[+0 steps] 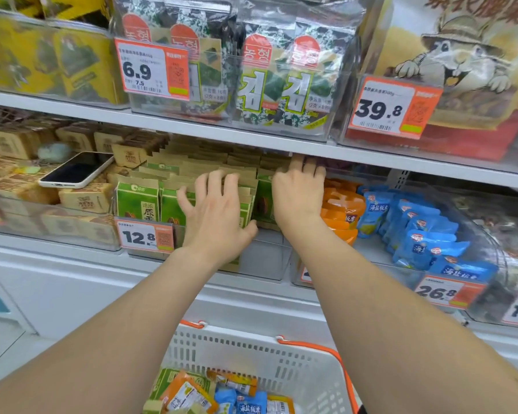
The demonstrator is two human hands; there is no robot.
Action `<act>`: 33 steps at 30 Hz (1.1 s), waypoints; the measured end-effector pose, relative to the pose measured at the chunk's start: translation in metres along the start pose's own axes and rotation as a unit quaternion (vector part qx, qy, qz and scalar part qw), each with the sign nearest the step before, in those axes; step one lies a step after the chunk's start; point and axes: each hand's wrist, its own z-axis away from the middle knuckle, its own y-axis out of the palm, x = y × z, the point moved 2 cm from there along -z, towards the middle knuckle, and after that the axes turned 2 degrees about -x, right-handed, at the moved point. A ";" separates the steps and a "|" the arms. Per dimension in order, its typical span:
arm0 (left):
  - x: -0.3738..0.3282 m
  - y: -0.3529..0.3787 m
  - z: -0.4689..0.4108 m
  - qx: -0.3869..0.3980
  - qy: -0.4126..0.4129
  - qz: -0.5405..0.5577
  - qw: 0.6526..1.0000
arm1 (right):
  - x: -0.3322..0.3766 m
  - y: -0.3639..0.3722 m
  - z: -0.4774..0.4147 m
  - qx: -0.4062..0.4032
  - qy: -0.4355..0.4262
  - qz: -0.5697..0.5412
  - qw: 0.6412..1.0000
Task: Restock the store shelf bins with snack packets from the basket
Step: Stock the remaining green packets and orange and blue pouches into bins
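My left hand (216, 213) lies spread across the tops of the green packets (138, 201) standing in rows in the clear bin (260, 258) with the 12.8 price tag (145, 236), fingers released and pressing, grasping nothing. My right hand (298, 194) rests at that bin's right end, fingers loose over the rear packets. Below the bin, the white basket (251, 354) holds mixed snack packets (222, 395). Left of the bin lies a phone (77, 170).

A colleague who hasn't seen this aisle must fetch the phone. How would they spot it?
Find the middle shelf, under the 6.9 price tag. On the tan packets at its left lies the phone, the only dark, glossy slab, white-edged.
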 end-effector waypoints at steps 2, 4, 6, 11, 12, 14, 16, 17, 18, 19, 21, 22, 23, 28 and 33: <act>0.000 -0.004 0.003 -0.006 -0.003 0.010 1.000 | 0.001 -0.003 0.009 0.003 -0.047 0.008 0.999; 0.000 -0.008 0.006 -0.010 -0.002 0.013 1.000 | 0.004 -0.005 0.019 0.030 -0.082 0.001 0.996; -0.001 -0.014 0.009 -0.021 0.001 0.015 1.000 | 0.005 -0.010 0.026 0.057 -0.099 -0.014 0.993; 0.004 -0.030 0.022 -0.097 0.035 0.005 0.995 | 0.010 -0.032 0.048 0.045 -0.135 -0.088 0.986; 0.007 -0.032 0.026 -0.105 0.044 -0.010 0.993 | 0.012 -0.038 0.054 0.037 -0.147 -0.106 0.983; 0.010 -0.035 0.033 -0.106 0.058 -0.039 0.992 | 0.015 -0.050 0.070 0.045 -0.160 -0.152 0.974; 0.013 -0.034 0.041 -0.044 0.048 -0.048 0.997 | 0.017 -0.062 0.084 0.073 -0.145 -0.182 0.970; 0.014 -0.032 0.046 0.014 0.035 -0.044 0.998 | 0.018 -0.066 0.091 0.089 -0.140 -0.189 0.968; 0.016 -0.028 0.052 0.081 0.025 -0.040 0.996 | 0.019 -0.068 0.099 0.111 -0.144 -0.192 0.964; 0.019 -0.022 0.060 0.145 0.020 -0.046 0.988 | 0.021 -0.068 0.107 0.140 -0.161 -0.191 0.958; 0.025 -0.012 0.080 0.255 0.012 -0.086 0.963 | 0.028 -0.062 0.127 0.213 -0.224 -0.173 0.935; 0.029 -0.007 0.091 0.296 0.010 -0.116 0.948 | 0.032 -0.056 0.139 0.252 -0.261 -0.152 0.919; 0.032 0.000 0.104 0.329 0.013 -0.151 0.932 | 0.037 -0.050 0.152 0.289 -0.297 -0.127 0.901; 0.049 0.035 0.168 0.462 0.041 -0.193 0.865 | 0.054 -0.017 0.217 0.380 -0.395 -0.037 0.835; 0.060 0.074 0.220 0.572 0.053 -0.108 0.812 | 0.061 0.009 0.259 0.347 -0.473 0.030 0.809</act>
